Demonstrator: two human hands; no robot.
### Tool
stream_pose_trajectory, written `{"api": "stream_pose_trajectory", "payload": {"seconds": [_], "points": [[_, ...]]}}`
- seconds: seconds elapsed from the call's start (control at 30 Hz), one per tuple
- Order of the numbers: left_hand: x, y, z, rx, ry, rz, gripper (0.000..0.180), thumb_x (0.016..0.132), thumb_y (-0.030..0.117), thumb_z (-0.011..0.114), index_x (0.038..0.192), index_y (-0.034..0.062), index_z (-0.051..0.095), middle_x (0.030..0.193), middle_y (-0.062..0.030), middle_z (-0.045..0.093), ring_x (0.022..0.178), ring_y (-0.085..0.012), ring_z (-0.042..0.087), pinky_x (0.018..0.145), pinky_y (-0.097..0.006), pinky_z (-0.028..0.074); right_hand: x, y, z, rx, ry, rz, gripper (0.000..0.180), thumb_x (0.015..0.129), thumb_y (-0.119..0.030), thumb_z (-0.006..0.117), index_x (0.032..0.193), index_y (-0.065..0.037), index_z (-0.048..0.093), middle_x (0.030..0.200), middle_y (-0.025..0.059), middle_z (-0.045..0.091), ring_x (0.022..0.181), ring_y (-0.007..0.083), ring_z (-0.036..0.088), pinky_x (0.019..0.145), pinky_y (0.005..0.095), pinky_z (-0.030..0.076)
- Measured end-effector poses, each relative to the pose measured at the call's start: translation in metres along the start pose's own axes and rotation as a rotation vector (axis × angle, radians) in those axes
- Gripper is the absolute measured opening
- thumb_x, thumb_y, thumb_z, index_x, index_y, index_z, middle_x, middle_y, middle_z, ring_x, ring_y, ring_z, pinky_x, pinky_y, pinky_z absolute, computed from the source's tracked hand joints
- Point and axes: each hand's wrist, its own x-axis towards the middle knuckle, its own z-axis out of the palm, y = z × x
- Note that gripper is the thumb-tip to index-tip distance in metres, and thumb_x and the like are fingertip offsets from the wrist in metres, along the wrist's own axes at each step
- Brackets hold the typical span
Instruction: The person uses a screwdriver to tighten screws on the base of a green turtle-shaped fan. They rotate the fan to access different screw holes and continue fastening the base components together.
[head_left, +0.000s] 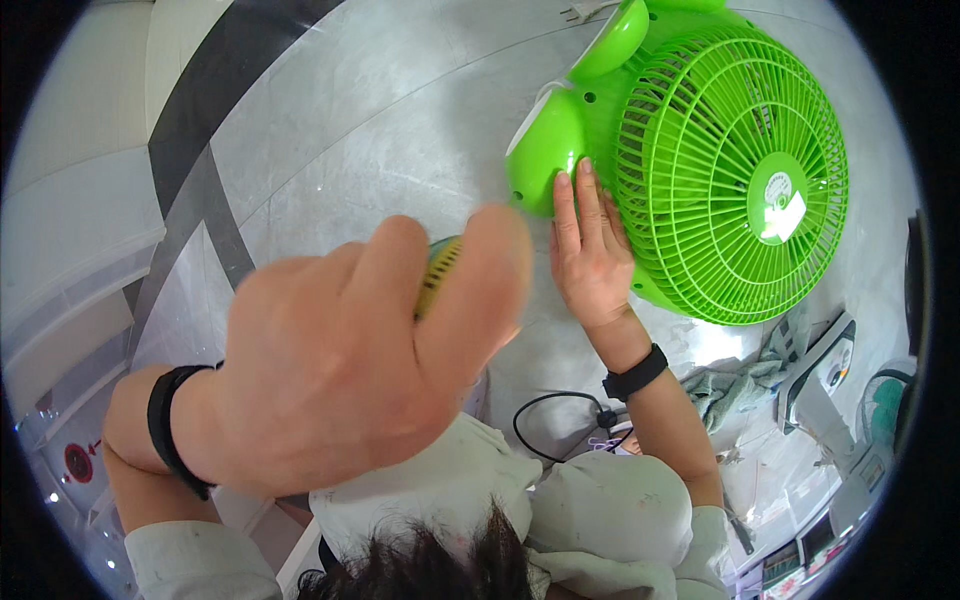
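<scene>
**While the right hand steadies the fan, the left grips a yellow grip**

Since the fan (pixel 735 150) lies grille-up on the gray surface (pixel 400 150), ahead & to our right, its round grille & lobed base prob. rock easily. We judge that's why our right hand (pixel 595 265) lies flat, palm down, fingers straight & nearly side by side, tips on the near green lobe (pixel 548 150), just beside the grille. It pinches nothing; pressing rather than grasping, we'd say, bc a smooth curved lobe gives little to hook onto.

Our left hand (pixel 330 350) is curled tight, up close to the cam, w/ a yellow grip (pixel 437 278) showing betw. thumb & forefinger. Its dark ribs prob. help stop slipping, which suits a closed fist. Most of it is hidden & the hand's blurred, so we can't tell what kind of thing it is, nor whether its far end touches anything.

The plug (pixel 585 11) is beyond the fan, prob. unplugged, judging by its bare prongs. The cloth (pixel 725 395) is bunched nearer us, below the grille, apart from both hands.
</scene>
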Motion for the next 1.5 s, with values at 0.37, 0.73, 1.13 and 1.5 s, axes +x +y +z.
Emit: {"api": "stream_pose_trajectory", "payload": {"seconds": [0.37, 0.73, 1.13, 1.5], "points": [[0.002, -0.007, -0.005, 0.021, 0.041, -0.012, 0.056, 0.072, 0.020, 0.079, 0.117, -0.0014, 0.053, 0.092, -0.0133, 0.060, 0.072, -0.0305, 0.059, 0.061, -0.037, 0.049, -0.001, 0.005, 0.002, -0.038, -0.024, -0.024, 0.058, 0.085, -0.003, 0.054, 0.141, 0.002, 0.040, 0.143, 0.0235, 0.045, 0.116, 0.0318, 0.061, 0.098, 0.0365, 0.050], [-0.029, -0.009, 0.018, -0.008, 0.141, 0.058, 0.065, 0.066, 0.014, 0.082, 0.122, -0.0031, 0.053, 0.097, -0.0152, 0.063, 0.078, -0.0308, 0.062, 0.068, -0.038, 0.051, -0.009, 0.004, -0.001, -0.090, -0.068, -0.036, 0.060, 0.086, -0.006, 0.053, 0.143, 0.002, 0.037, 0.146, 0.0222, 0.042, 0.118, 0.0305, 0.059, 0.102, 0.0333, 0.046], [-0.017, 0.000, 0.026, 0.045, 0.296, 0.225, 0.064, 0.069, 0.015, 0.082, 0.124, -0.0005, 0.054, 0.097, -0.0147, 0.064, 0.079, -0.0281, 0.065, 0.069, -0.033, 0.053, -0.008, 0.005, -0.002, -0.145, -0.058, -0.049, 0.061, 0.085, -0.007, 0.053, 0.144, 0.002, 0.036, 0.147, 0.0217, 0.041, 0.117, 0.0293, 0.059, 0.102, 0.0326, 0.047], [-0.020, 0.004, 0.022, -0.025, 0.255, 0.280, 0.056, 0.069, 0.004, 0.078, 0.120, 0.0001, 0.055, 0.093, -0.0129, 0.061, 0.068, -0.0303, 0.059, 0.059, -0.038, 0.048, -0.010, 0.005, -0.004, -0.116, -0.063, -0.054, 0.062, 0.086, -0.009, 0.053, 0.144, 0.002, 0.035, 0.147, 0.0225, 0.040, 0.116, 0.0312, 0.060, 0.102, 0.0343, 0.046]]}}
